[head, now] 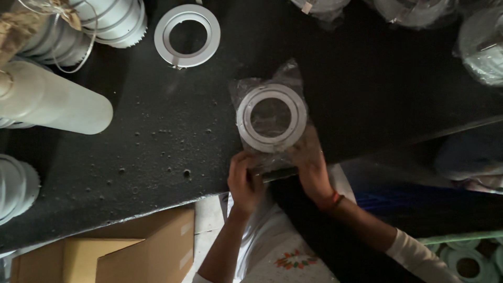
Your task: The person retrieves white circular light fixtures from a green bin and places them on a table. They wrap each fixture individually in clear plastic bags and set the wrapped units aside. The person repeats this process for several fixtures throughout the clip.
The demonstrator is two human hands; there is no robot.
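Head view shows your left hand (244, 181) and right hand (310, 169) both pinching the near edge of a clear plastic bag (268, 123) at the table (157, 147) edge, centre of the frame. Inside lies 1 white ring (271, 118), flat, just above your fingers toward the frame's top. Both hands are about equally close to it. Another bare white ring (187, 35) lies well apart, upper left.
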